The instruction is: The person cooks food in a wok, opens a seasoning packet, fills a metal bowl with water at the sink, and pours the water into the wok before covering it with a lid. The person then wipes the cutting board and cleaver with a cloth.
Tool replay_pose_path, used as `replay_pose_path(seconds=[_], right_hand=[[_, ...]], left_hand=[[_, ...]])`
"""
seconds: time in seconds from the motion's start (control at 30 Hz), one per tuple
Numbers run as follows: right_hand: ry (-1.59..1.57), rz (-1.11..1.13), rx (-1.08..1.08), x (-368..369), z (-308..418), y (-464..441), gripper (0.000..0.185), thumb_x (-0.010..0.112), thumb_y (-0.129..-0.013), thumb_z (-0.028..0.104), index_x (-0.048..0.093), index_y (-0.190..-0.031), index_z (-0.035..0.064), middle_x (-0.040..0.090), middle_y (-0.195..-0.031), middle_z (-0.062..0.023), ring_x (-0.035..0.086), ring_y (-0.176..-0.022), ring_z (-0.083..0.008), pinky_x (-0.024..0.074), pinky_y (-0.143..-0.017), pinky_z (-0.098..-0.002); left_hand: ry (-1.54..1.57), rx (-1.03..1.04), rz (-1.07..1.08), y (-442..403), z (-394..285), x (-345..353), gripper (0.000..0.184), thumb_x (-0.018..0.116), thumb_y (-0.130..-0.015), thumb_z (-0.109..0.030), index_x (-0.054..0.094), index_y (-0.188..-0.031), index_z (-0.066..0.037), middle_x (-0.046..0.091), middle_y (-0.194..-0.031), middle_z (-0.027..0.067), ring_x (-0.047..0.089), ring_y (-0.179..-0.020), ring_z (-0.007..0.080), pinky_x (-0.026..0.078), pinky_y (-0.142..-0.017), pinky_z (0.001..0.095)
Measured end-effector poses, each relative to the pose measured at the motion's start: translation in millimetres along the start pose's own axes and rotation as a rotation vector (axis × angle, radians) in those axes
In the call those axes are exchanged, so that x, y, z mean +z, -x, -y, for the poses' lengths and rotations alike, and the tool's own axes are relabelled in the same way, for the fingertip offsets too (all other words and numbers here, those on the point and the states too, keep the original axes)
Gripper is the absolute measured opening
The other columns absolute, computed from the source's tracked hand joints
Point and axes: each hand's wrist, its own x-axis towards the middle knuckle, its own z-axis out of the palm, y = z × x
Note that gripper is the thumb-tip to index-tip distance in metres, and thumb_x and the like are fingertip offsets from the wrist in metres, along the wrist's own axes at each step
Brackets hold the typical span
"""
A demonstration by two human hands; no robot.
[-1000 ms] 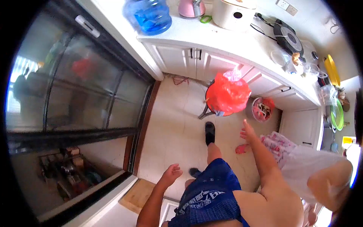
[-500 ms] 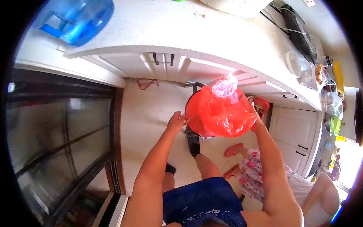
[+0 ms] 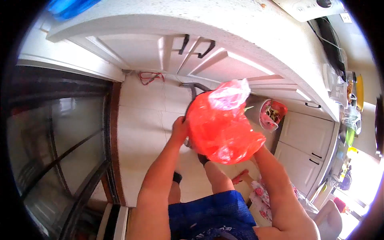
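A red plastic bag (image 3: 220, 130) is spread over a round, dark-rimmed thing in front of me, most of which it hides. A pale, shiny clear plastic piece (image 3: 230, 95) stands up at its far edge. My left hand (image 3: 181, 129) is closed at the bag's left edge. At the lower right, my right hand (image 3: 257, 152) holds the bag's edge; the red plastic covers most of its fingers. Beyond the bag, a dark curved bar (image 3: 196, 86) sticks out toward the cabinets.
White cabinets (image 3: 224, 64) and a pale counter (image 3: 168, 22) run along the far side. A bin lined with red plastic (image 3: 269, 116) holds scraps. Glass-paned dark doors (image 3: 72, 136) stand at left. Another person in a floral skirt (image 3: 262, 200) is close on my right. A red wire-like object (image 3: 151, 77) lies on the floor.
The bag has shifted left and toward me, and its plastic is more bunched. My right hand has moved down and left, partly beneath it. The scrap bin shows more fully.
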Motion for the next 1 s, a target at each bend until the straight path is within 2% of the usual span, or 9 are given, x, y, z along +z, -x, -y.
replay_pose_path(seconds=[0.1,0.2,0.4,0.53,0.63,0.7,0.8,0.9,1.0], right_hand=[[0.439,0.001,-0.168,37,3,-27,0.048,0.052,-0.09,0.041,0.052,-0.124,0.0065,0.056,-0.123,-0.0101,0.055,-0.109,-0.0239,0.0424,-0.092,-0.0363],[0.964,-0.402,-0.097,101,84,-39,0.045,0.057,-0.087,0.033,0.053,-0.121,0.004,0.055,-0.122,-0.015,0.056,-0.106,-0.0242,0.045,-0.089,-0.0353],[0.711,-0.441,-0.89,148,169,-116,0.033,0.068,-0.078,0.025,0.063,-0.104,0.0035,0.056,-0.105,-0.0154,0.056,-0.098,-0.025,0.0483,-0.079,-0.0345],[0.964,-0.515,-0.824,160,161,-121,0.027,0.07,-0.075,0.023,0.063,-0.093,0.005,0.056,-0.103,-0.0133,0.055,-0.098,-0.0251,0.0457,-0.082,-0.0367],[1.136,-0.5,-0.973,157,132,-93,0.022,0.072,-0.067,0.018,0.058,-0.08,0.0077,0.056,-0.095,-0.0105,0.051,-0.098,-0.0309,0.0363,-0.089,-0.0392],[1.164,-0.422,-1.073,155,100,-56,0.024,0.07,-0.067,0.015,0.056,-0.085,0.0085,0.056,-0.096,-0.0107,0.05,-0.097,-0.0307,0.0369,-0.085,-0.0397],[1.156,-0.462,-0.881,149,51,5,0.023,0.07,-0.067,0.009,0.059,-0.087,0.008,0.058,-0.105,-0.013,0.05,-0.1,-0.031,0.0377,-0.089,-0.0387],[1.162,-0.544,-0.657,132,2,63,0.023,0.068,-0.072,0.011,0.062,-0.094,0.0059,0.062,-0.083,-0.0115,0.06,-0.082,-0.029,0.0465,-0.075,-0.0366],[0.983,-0.726,-0.379,109,-38,108,0.022,0.067,-0.072,0.013,0.063,-0.092,0.0053,0.062,-0.088,-0.015,0.059,-0.084,-0.033,0.0461,-0.075,-0.0394]], left_hand=[[-0.045,-0.112,-0.194,27,25,-63,0.033,0.055,-0.085,-0.028,0.058,-0.097,0.003,0.062,-0.082,0.0085,0.057,-0.074,0.0139,0.046,-0.063,0.0289],[-0.084,-0.134,-0.376,58,36,-127,0.033,0.056,-0.085,-0.028,0.057,-0.099,0.002,0.061,-0.086,0.0086,0.056,-0.077,0.0143,0.046,-0.065,0.0293],[-0.112,-0.127,-0.685,117,50,-223,0.034,0.057,-0.085,-0.027,0.055,-0.103,0.002,0.059,-0.092,0.0088,0.055,-0.082,0.0151,0.046,-0.069,0.03],[-0.111,-0.103,-0.789,142,56,-255,0.035,0.057,-0.085,-0.027,0.054,-0.105,0.001,0.057,-0.096,0.0089,0.055,-0.086,0.0157,0.045,-0.072,0.0305],[-0.108,-0.084,-0.831,154,58,-270,0.036,0.057,-0.085,-0.027,0.053,-0.107,0.001,0.056,-0.099,0.0091,0.054,-0.088,0.0161,0.045,-0.074,0.0309],[-0.106,-0.073,-0.847,160,59,-276,0.037,0.058,-0.085,-0.027,0.052,-0.109,0.001,0.056,-0.102,0.0091,0.054,-0.09,0.0164,0.045,-0.076,0.0312],[-0.105,-0.053,-0.864,165,59,-283,0.038,0.058,-0.085,-0.027,0.051,-0.11,0.001,0.055,-0.105,0.0092,0.053,-0.093,0.0168,0.045,-0.078,0.0316],[-0.11,-0.04,-0.877,168,56,-288,0.039,0.058,-0.085,-0.026,0.05,-0.112,0.0,0.054,-0.108,0.0094,0.053,-0.095,0.0172,0.045,-0.08,0.0319],[-0.116,-0.023,-0.887,169,53,-291,0.041,0.059,-0.085,-0.026,0.049,-0.114,0.0,0.053,-0.111,0.0095,0.052,-0.098,0.0177,0.045,-0.082,0.0323]])
